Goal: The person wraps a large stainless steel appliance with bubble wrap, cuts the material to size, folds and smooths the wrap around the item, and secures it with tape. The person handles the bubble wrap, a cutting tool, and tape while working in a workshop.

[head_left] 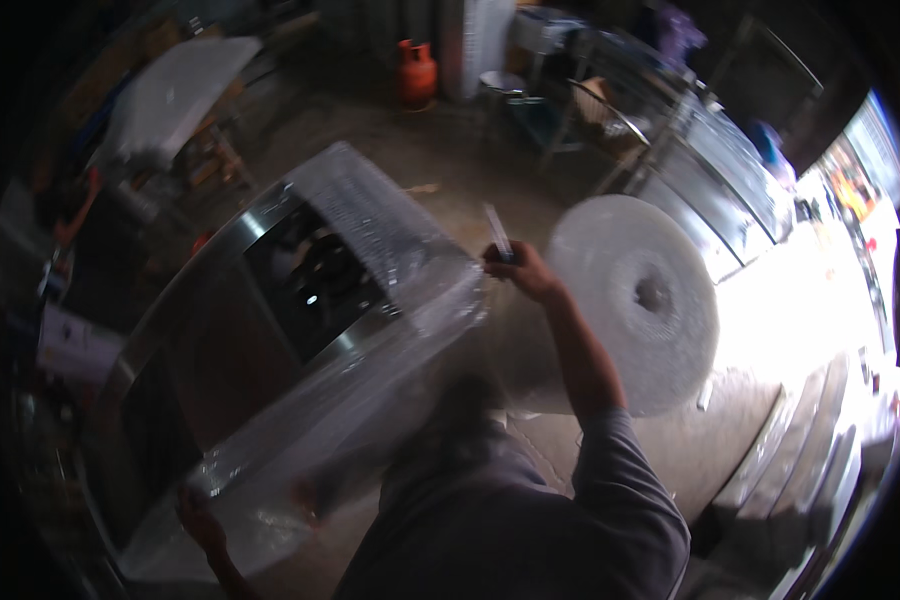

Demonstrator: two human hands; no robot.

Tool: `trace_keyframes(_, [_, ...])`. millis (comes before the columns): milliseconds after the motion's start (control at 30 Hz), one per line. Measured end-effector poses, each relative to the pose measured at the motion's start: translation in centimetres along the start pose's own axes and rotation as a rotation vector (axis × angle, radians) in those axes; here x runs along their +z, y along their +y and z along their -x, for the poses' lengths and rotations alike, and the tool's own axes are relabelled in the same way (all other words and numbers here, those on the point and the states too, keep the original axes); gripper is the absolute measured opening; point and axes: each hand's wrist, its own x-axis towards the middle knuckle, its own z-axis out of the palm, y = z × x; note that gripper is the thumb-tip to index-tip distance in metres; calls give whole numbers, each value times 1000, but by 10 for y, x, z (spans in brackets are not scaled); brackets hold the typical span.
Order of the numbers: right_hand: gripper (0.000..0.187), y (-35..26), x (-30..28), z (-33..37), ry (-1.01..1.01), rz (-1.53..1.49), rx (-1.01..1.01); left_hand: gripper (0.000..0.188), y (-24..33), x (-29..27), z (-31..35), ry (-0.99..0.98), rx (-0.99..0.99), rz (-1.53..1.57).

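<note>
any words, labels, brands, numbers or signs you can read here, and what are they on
None can be read.
Roll of clear wrap, metal unit, orange cylinder: no legible text.
Pale panel at far left: any marks are too blurred to read.

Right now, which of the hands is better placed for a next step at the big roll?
Right, I'd judge: the right hand is beside the roll and holds a slim pale tool, while the left hand is farther off, low left by the clear wrap.
</note>
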Motion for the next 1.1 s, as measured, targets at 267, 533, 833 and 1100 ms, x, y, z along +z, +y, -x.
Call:
trace_keyframes(267, [21,-22,21,20,183,203,-35,37,19,-9,-12,111,89,-42])
trace_keyframes(533, [21,-36,62,112,343,149,-163,20,36,-21,-4,290,122,23])
trace_keyframes(833, [44,-4,113,320,423,330,-34,28,-9,-68,73,537,413,-86])
trace_keyframes(1100, [45,43,149,450,673,421,24,22,-61,-99,199,551,490,-70])
